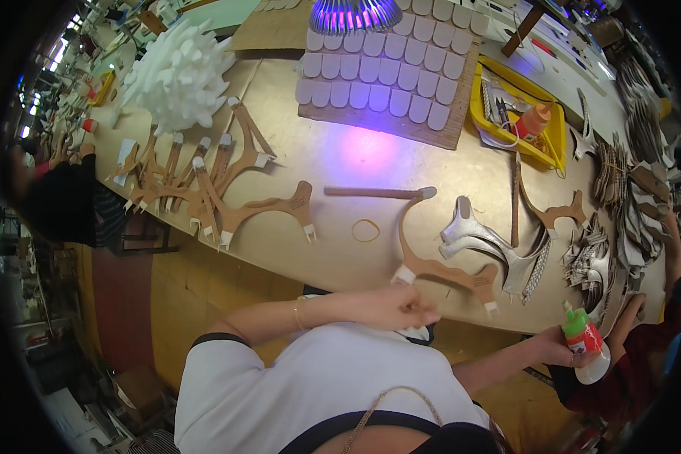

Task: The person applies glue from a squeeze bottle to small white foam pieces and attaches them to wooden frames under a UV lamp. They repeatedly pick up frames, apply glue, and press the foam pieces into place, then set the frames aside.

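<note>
My left hand (pixel 401 306) is at the table's front edge, before my chest, its fingers curled together. Whether anything sits between them is hidden. Out to the right, my right hand (pixel 554 346) grips a white glue bottle (pixel 589 349) with a red label and a green nozzle cap. Just beyond my left hand lies a tan shoe upper piece (pixel 446 272) with white tips and a long strap. Silver shoe upper pieces (pixel 480 238) are beside it to the right. A rubber band (pixel 365 230) lies left of the tan piece.
More tan upper pieces (pixel 204 185) spread over the left, before a white foam mound (pixel 180 76). A board (pixel 378 72) with rows of pale rounded pieces lies under a purple-lit lamp (pixel 356 15). Behind right are a yellow tray (pixel 518 113) and silver piles (pixel 635 204). Other people sit either side.
</note>
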The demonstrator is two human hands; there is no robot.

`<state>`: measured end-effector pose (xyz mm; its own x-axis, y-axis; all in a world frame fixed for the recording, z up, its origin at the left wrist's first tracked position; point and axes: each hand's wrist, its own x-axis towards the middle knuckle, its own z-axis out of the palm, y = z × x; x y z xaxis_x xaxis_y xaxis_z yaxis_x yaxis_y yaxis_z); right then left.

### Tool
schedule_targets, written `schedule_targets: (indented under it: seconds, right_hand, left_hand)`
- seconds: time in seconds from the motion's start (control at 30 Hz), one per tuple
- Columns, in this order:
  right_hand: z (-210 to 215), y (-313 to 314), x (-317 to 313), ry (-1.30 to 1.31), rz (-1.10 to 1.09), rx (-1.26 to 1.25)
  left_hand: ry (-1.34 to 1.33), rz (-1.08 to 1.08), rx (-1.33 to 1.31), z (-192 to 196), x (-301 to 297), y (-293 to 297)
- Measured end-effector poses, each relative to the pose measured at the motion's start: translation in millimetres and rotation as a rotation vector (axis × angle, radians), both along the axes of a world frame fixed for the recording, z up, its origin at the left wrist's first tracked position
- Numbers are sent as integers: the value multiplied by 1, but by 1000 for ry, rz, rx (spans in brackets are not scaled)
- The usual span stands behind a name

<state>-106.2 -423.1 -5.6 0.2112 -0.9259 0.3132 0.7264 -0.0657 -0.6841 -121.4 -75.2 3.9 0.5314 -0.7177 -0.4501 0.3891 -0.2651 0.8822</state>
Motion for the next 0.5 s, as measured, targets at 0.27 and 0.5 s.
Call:
schedule_targets:
  seconds: [0.27, 0.5]
  right_hand:
    - [7, 25, 14, 30, 42, 8]
    - [12, 47, 22, 79, 169, 7]
  left_hand:
    - [-671, 570, -762, 117, -14, 88]
    - [-669, 628, -733, 203, -17, 82]
